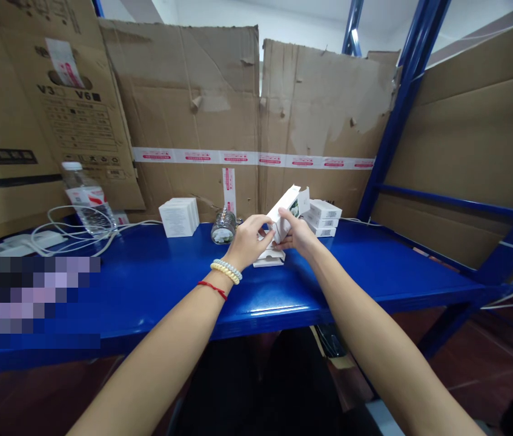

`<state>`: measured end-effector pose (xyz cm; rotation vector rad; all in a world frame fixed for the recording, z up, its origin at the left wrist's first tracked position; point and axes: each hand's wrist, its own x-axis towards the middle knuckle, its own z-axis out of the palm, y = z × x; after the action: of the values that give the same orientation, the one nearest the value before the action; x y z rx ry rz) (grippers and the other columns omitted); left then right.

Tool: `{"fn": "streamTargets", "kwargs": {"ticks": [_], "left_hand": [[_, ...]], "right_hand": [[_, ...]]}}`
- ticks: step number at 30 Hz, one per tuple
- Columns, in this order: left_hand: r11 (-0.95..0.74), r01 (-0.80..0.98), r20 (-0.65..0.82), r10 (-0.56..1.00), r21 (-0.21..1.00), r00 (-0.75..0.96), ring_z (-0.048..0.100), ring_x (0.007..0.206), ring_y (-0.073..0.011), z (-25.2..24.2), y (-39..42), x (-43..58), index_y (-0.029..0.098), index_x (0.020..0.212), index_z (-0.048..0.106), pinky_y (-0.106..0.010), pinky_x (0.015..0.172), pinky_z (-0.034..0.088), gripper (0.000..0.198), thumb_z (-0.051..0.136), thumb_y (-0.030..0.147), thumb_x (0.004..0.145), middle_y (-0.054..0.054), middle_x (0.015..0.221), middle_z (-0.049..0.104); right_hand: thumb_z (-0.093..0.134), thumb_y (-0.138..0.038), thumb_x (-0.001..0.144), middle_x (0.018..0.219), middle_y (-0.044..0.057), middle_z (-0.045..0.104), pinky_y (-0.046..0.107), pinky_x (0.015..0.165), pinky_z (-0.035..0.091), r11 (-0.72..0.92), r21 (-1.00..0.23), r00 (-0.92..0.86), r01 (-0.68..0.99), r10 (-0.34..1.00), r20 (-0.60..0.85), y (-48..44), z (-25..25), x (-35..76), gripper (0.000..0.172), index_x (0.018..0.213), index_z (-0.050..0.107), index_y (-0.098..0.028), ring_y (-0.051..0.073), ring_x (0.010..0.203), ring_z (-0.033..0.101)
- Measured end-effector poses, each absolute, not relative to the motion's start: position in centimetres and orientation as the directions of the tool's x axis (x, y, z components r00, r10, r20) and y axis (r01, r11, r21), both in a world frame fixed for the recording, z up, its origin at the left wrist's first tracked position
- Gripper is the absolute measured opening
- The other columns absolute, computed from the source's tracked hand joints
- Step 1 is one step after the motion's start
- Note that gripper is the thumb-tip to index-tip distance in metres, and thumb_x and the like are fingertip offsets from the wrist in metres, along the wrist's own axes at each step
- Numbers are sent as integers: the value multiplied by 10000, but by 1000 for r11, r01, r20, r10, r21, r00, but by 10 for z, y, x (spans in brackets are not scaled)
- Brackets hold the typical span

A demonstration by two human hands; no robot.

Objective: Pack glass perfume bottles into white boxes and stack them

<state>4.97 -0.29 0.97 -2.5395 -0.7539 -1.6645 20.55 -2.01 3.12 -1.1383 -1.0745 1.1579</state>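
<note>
A small white cardboard box (284, 204) is tilted up between my hands, an end flap standing out at its upper right and a dark green patch on its side. My right hand (299, 235) grips it, thumb on the near face and fingers beneath. My left hand (251, 241) is closed at the box's lower left end, its fingertips pinched against it. Just under my hands lies more white card packaging (271, 260), partly covered by them. Behind my right hand is a stack of white boxes (326, 215) with barcode labels.
On the blue table (147, 290) stand a block of white boxes (178, 217), a clear jar (223, 227) and a water bottle (86, 197). Loose white cables (72, 227) lie at left. Cardboard sheets (192, 115) wall the back; a blue metal post (390, 115) rises at right.
</note>
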Motion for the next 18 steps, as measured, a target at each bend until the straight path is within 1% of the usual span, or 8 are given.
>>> {"fn": "streamTargets", "kwargs": {"ticks": [3, 9, 12, 15, 16, 18], "left_hand": [[-888, 396, 873, 372, 236, 314, 598, 682, -92, 9, -4, 50, 169, 963, 605, -234, 701, 505, 141, 594, 166, 822, -42, 972, 661], [-882, 416, 858, 380, 223, 346, 612, 738, -106, 11, -6, 49, 184, 958, 611, -238, 712, 505, 118, 572, 174, 847, -56, 1036, 657], [-865, 441, 858, 400, 237, 323, 602, 700, -102, 11, -6, 50, 186, 958, 593, -242, 720, 501, 124, 587, 175, 835, -43, 990, 658], [-822, 478, 843, 470, 310, 262, 595, 654, -101, 9, -4, 52, 181, 978, 554, -241, 710, 497, 193, 633, 185, 802, -16, 876, 644], [-808, 485, 836, 492, 335, 244, 596, 647, -103, 9, -4, 52, 179, 1001, 539, -242, 700, 498, 237, 650, 193, 792, -13, 870, 640], [-801, 485, 833, 504, 352, 229, 597, 646, -103, 7, -2, 52, 180, 1077, 510, -247, 684, 503, 331, 664, 219, 787, -26, 935, 640]], "right_hand": [[673, -619, 703, 628, 77, 655, 367, 490, 549, 58, -992, 109, -115, 993, 46, -21, 31, 204, 534, 949, 609, -148, 231, 534, 643], [720, -632, 653, 655, 68, 666, 366, 508, 562, 99, -987, 135, -127, 988, 81, -23, 31, 203, 593, 988, 589, -160, 214, 548, 641], [718, -614, 666, 659, 68, 662, 365, 500, 558, 104, -987, 127, -123, 988, 88, -21, 30, 203, 583, 997, 584, -153, 208, 528, 633], [703, -614, 684, 683, 76, 668, 368, 497, 555, 107, -989, 134, -106, 987, 92, -21, 30, 202, 598, 1031, 578, -143, 207, 512, 632], [702, -614, 686, 692, 79, 670, 370, 501, 556, 107, -989, 140, -100, 986, 92, -22, 31, 202, 610, 1048, 575, -139, 208, 513, 635], [702, -619, 685, 707, 83, 673, 379, 510, 562, 105, -990, 149, -90, 985, 91, -23, 31, 201, 641, 1080, 567, -131, 210, 519, 638]]}}
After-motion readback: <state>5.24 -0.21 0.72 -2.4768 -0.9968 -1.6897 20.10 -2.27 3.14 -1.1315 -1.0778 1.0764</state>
